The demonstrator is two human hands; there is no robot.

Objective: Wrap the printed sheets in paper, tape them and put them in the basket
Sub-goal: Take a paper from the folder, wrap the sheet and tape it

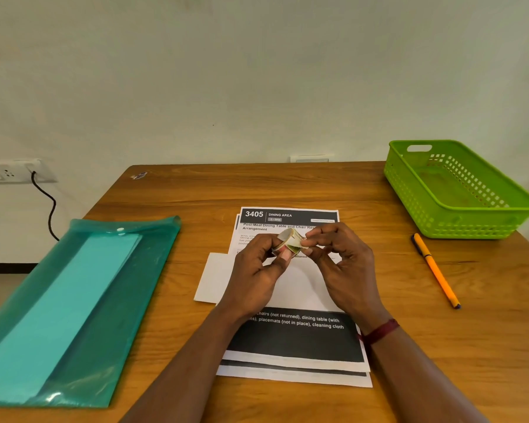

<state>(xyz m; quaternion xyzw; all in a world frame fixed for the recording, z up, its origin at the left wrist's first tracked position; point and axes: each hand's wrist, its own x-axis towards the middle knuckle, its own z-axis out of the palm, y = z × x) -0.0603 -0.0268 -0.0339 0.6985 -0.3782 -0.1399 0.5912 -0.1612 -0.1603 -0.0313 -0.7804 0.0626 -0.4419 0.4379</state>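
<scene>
A stack of printed sheets [293, 340] with black header and footer bands lies in the middle of the wooden table [196, 190]. A blank white paper strip [214, 277] crosses the stack's middle. Above it my left hand [257, 270] holds a small roll of tape [286, 242] between thumb and fingers. My right hand [339, 257] pinches the tape's loose end at the roll's right side. The green plastic basket [458, 190] stands empty at the far right corner.
A teal transparent folder [74, 306] holding pale sheets lies on the left of the table. An orange pen [435, 271] rests right of the sheets, in front of the basket. A wall socket with a black cable [48, 206] is at far left.
</scene>
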